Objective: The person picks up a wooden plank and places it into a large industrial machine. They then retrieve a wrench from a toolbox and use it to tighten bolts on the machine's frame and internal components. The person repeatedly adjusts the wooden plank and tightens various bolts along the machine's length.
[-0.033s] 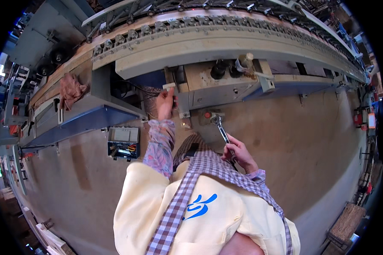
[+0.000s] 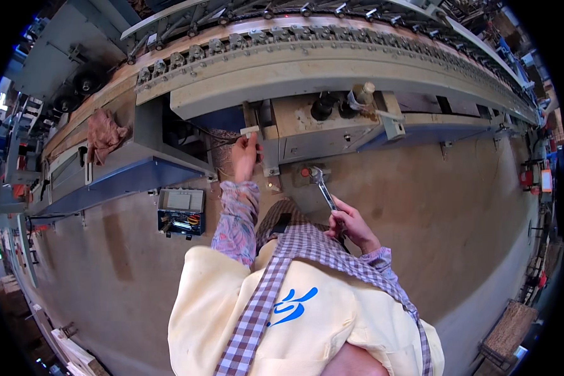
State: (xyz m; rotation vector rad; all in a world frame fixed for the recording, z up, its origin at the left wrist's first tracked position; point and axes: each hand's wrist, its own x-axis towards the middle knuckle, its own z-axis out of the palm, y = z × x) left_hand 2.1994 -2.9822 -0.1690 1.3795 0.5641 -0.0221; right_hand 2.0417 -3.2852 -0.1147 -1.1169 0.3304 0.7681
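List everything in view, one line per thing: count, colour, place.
long machine: one, grey and tan, across the top.
chain of rollers: one row, grey, along the machine's top.
wrench: one, silver, in the right hand.
small part: one, pale, at the left hand's fingertips.
toolbox: one, dark, open, on the floor at left.
rag: one, pinkish brown, on the machine's left end.
floor: brown, dusty.
apron: one, cream with checked straps.
left hand: one, raised to the machine.
right hand: one, gripping the wrench.

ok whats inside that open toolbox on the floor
The toolbox lies open left of the left hand. Its raised lid shows a pale panel; the tray holds small dark, orange and yellow items, too small to identify. Anything beneath them is hidden.
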